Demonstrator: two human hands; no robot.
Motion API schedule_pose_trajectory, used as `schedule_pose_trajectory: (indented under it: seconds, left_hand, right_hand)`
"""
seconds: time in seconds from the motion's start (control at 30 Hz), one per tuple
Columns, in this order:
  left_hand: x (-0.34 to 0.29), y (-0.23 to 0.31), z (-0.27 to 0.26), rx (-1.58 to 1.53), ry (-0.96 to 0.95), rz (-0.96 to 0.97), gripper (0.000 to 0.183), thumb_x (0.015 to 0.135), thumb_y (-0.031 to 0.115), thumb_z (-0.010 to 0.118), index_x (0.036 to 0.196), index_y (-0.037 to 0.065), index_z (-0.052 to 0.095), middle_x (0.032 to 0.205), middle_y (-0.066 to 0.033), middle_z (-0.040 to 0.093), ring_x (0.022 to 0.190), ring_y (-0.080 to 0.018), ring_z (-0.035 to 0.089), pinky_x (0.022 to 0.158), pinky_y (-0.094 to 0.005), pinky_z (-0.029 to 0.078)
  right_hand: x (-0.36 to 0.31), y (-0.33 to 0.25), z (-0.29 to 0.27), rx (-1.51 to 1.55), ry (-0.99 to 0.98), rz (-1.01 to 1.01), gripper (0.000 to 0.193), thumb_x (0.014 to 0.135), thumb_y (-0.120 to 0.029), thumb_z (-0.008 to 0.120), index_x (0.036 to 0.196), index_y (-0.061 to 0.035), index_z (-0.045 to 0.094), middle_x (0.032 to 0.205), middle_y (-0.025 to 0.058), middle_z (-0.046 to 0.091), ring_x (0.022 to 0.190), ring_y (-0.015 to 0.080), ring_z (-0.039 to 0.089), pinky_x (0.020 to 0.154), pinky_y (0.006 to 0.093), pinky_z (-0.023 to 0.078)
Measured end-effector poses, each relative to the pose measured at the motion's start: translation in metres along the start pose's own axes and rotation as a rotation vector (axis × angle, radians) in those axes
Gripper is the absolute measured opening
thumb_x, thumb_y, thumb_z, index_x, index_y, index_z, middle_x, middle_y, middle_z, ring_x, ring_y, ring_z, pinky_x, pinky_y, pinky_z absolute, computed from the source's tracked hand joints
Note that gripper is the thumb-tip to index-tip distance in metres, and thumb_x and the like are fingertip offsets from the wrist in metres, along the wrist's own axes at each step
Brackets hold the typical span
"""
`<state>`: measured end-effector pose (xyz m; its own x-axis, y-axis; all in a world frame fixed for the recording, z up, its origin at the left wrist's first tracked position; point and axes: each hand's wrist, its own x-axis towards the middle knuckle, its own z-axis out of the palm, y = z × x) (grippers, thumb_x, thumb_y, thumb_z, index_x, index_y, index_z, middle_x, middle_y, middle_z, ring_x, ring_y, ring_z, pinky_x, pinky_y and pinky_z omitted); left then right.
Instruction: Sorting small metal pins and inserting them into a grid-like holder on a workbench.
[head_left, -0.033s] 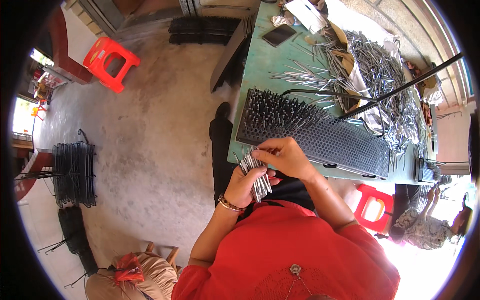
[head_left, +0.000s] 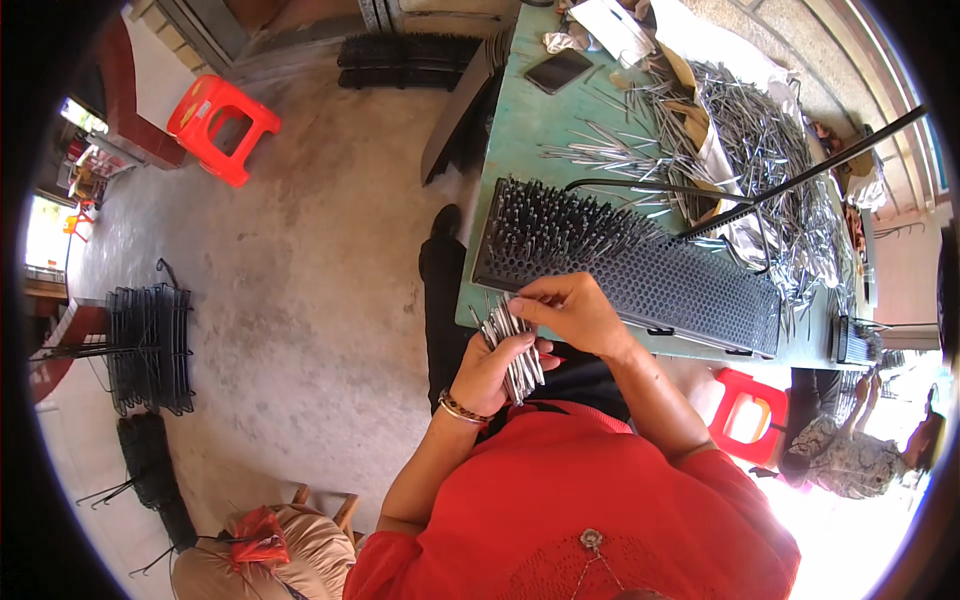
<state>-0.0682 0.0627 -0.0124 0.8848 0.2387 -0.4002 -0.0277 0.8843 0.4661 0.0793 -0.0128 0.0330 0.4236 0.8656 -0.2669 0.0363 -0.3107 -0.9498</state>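
Observation:
My left hand [head_left: 482, 374] is closed around a bundle of thin silvery metal rods [head_left: 523, 374], held in front of my body at the table's near edge. At the bundle's upper end, the thumb and fingers of my right hand [head_left: 580, 318] pinch together on a rod; its tip is partly hidden by the fingers. Just beyond my hands, a long dark rack [head_left: 690, 292] full of round holes lies on the green table [head_left: 530, 120]. Many dark-tipped rods [head_left: 560, 225] stand upright in its left part, while the holes toward the right show no rods.
Loose rods [head_left: 600, 150] and a large heap of rods [head_left: 765, 150] on sacking lie behind the rack. A black bar [head_left: 810, 175] slants above them. A phone [head_left: 559, 71] rests farther back. Red stools [head_left: 215, 130] stand on the floor; another person [head_left: 850, 455] sits at right.
My right hand has shifted very slightly at the top of the bundle. All else looks the same.

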Motion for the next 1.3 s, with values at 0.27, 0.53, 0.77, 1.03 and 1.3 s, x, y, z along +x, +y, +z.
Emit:
schedule_pose_trajectory:
  seconds: [0.27, 0.53, 0.77, 1.03, 1.3]
  left_hand:
    - [0.009, -0.007, -0.005, -0.034, 0.092, -0.029, 0.025, 0.091, 0.008, 0.053, 0.113, -0.002, 0.056, 0.101, -0.0138, 0.061, 0.097, -0.0254, 0.063, 0.081, -0.0442, 0.056]
    - [0.009, -0.007, -0.003, -0.037, 0.141, -0.063, 0.023, 0.091, 0.008, 0.054, 0.111, -0.003, 0.057, 0.096, -0.0115, 0.060, 0.097, -0.0263, 0.062, 0.081, -0.0446, 0.057]
    - [0.008, -0.007, -0.004, 0.020, 0.133, -0.068, 0.024, 0.091, 0.006, 0.053, 0.113, -0.003, 0.056, 0.097, -0.0091, 0.060, 0.090, -0.0202, 0.063, 0.077, -0.0425, 0.059]
    - [0.007, -0.006, -0.003, 0.022, 0.131, -0.083, 0.025, 0.090, 0.004, 0.052, 0.114, -0.002, 0.055, 0.097, -0.0081, 0.060, 0.086, -0.0174, 0.062, 0.076, -0.0410, 0.059]
    - [0.007, -0.009, -0.004, 0.021, 0.136, -0.086, 0.025, 0.090, 0.003, 0.051, 0.114, -0.003, 0.055, 0.097, -0.0083, 0.060, 0.086, -0.0175, 0.062, 0.076, -0.0408, 0.059]
  right_hand:
    - [0.005, 0.003, -0.009, 0.057, 0.330, -0.092, 0.020, 0.089, -0.014, 0.065, 0.095, 0.0048, 0.066, 0.080, 0.0053, 0.067, 0.072, 0.0061, 0.059, 0.064, 0.0206, 0.048]
    - [0.034, -0.003, -0.002, -0.245, 0.720, -0.560, 0.014, 0.083, -0.009, 0.069, 0.093, 0.0010, 0.066, 0.081, 0.0104, 0.066, 0.065, 0.0144, 0.060, 0.060, 0.0263, 0.048]
    - [0.040, 0.008, 0.004, -0.290, 0.650, -0.575, 0.012, 0.082, -0.005, 0.068, 0.093, -0.0005, 0.066, 0.087, 0.0103, 0.066, 0.072, 0.0176, 0.062, 0.065, 0.0270, 0.050]
    - [0.042, 0.013, -0.001, -0.574, 0.516, -0.838, 0.022, 0.072, -0.003, 0.074, 0.093, -0.0012, 0.066, 0.090, 0.0113, 0.066, 0.079, 0.0267, 0.064, 0.068, 0.0337, 0.052]
    - [0.040, 0.018, 0.001, -0.629, 0.554, -0.851, 0.025, 0.071, -0.004, 0.075, 0.095, -0.0026, 0.068, 0.090, 0.0099, 0.067, 0.079, 0.0256, 0.062, 0.068, 0.0344, 0.050]
